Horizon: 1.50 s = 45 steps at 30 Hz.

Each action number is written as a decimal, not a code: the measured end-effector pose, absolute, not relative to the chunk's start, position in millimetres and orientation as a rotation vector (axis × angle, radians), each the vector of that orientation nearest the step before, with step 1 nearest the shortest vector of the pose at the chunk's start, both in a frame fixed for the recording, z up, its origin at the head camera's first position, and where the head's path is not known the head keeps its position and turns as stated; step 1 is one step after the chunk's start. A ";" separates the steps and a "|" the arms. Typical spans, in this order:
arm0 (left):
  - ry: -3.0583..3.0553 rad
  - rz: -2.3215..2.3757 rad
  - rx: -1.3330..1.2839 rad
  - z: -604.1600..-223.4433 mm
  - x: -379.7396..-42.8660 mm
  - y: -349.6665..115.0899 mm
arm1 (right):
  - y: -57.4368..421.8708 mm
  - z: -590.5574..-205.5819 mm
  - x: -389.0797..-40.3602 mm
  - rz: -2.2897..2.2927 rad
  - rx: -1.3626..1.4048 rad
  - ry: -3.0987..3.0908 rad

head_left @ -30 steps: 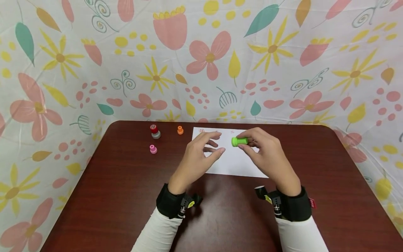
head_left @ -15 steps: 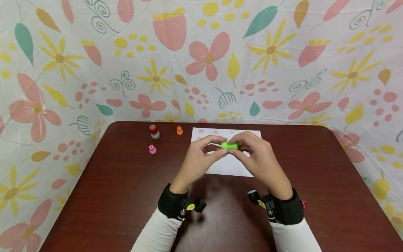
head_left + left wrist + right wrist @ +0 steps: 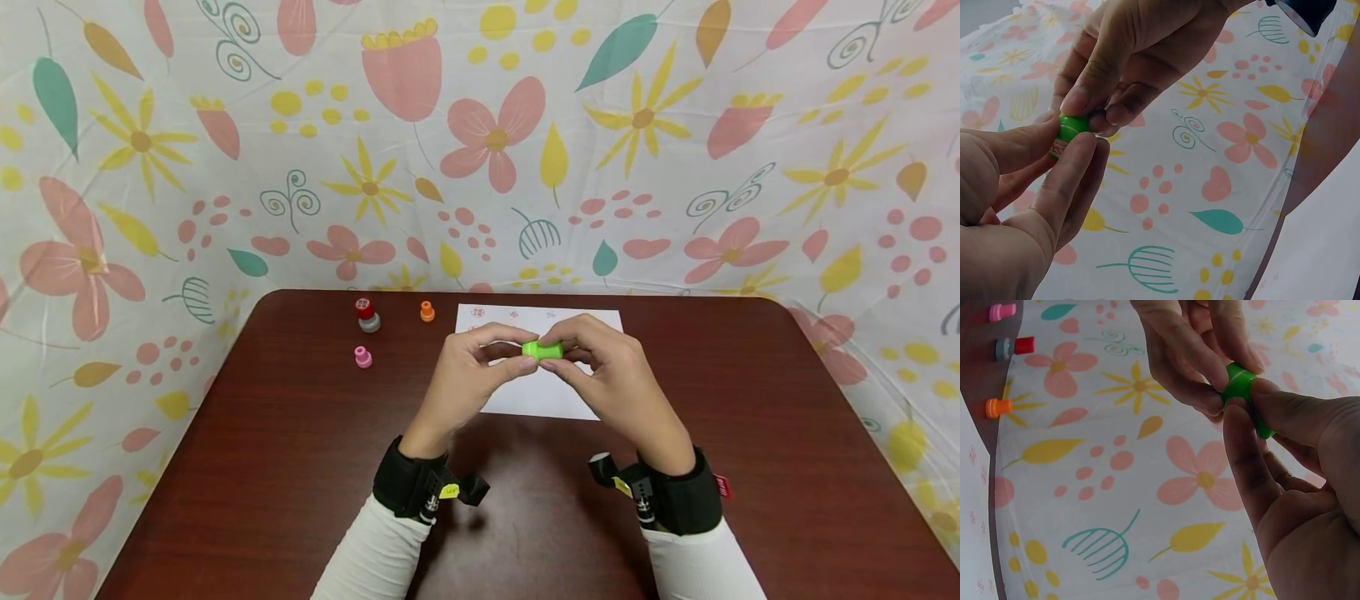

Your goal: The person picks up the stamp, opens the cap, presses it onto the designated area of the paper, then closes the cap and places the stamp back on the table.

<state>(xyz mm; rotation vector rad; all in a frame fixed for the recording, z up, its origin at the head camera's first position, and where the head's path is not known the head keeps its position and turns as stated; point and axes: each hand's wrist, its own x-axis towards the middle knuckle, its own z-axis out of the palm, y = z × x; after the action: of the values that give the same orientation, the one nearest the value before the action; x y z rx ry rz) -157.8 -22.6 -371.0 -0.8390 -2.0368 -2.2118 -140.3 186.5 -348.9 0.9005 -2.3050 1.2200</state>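
Between my two hands, above the white paper, a small bright green stamp lies sideways. My left hand pinches its left end between thumb and fingertips. The right hand grips the other end the same way, so the fingertips of both hands nearly meet. In the left wrist view a pinkish patterned patch shows on the green stamp beside the left fingers. The fingers cover much of the green stamp in the right wrist view. Small red prints mark the paper's far part.
At the back left of the dark wooden table stand a red-and-grey stamp, a small orange stamp and a pink one, the pink stamp. A flower-patterned cloth hangs behind the table.
My right hand has brought the green stamp leftward to the left hand. The left fingers, apart from it a second ago, now pinch its left end. The other stamps have stayed put.
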 end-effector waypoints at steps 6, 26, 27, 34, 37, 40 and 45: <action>-2.056 -2.153 -0.871 -371.3 -158.5 -25.8 | 187.0 -348.4 -139.6 1.203 0.913 -2.315; -1.909 -2.233 -0.698 -369.0 -156.0 -32.2 | 187.6 -348.7 -140.5 1.053 0.872 -2.118; -1.908 -2.219 -0.690 -368.0 -156.6 -34.3 | 189.1 -348.1 -140.8 1.048 0.851 -2.127; -1.838 -2.149 -0.633 -363.0 -161.8 -51.8 | 196.9 -346.2 -146.9 0.974 0.786 -2.141; -1.798 -2.147 -0.646 -362.0 -163.3 -56.9 | 201.3 -346.4 -150.1 0.917 0.781 -2.137; -1.791 -2.125 -0.668 -361.5 -164.3 -59.6 | 208.2 -348.2 -153.4 0.851 0.770 -2.141; -1.798 -2.115 -0.658 -359.9 -163.9 -62.1 | 223.0 -357.5 -165.5 0.791 0.754 -2.204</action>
<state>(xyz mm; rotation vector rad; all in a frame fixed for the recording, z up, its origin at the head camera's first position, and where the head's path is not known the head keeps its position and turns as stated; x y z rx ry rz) -163.9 -62.1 -359.9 -0.6584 -1.7983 -2.1148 -165.5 223.0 -357.5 0.7542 -2.2038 0.7907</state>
